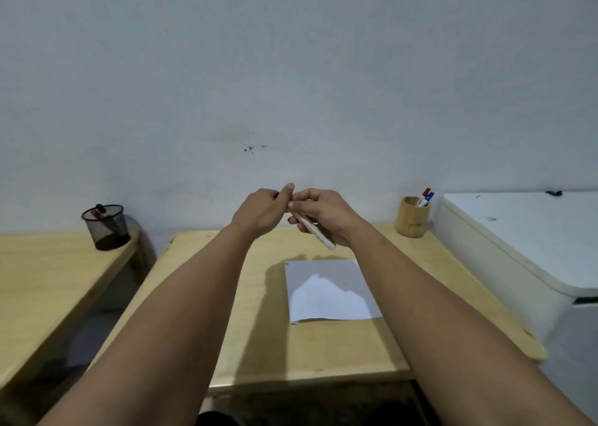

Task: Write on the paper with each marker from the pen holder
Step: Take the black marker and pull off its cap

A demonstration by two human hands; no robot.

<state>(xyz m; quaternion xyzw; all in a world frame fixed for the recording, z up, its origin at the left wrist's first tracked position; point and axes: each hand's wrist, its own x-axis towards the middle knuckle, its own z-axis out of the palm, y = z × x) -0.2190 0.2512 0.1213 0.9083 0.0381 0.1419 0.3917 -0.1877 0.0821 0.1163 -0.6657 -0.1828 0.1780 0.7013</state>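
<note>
Both hands are up in the air over the far edge of the table (259, 344). The right hand (323, 213) is wrapped around a white marker (315, 233). The left hand (262, 212) pinches the marker's top end. The paper (326, 299) lies flat near the table's middle. The wooden pen holder (412, 221), with a red marker (426, 193) and a blue marker (429, 197), stands at the far right corner.

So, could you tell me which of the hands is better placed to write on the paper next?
The right hand: it already grips the marker barrel above the paper, while the left hand only pinches its far end.
</note>
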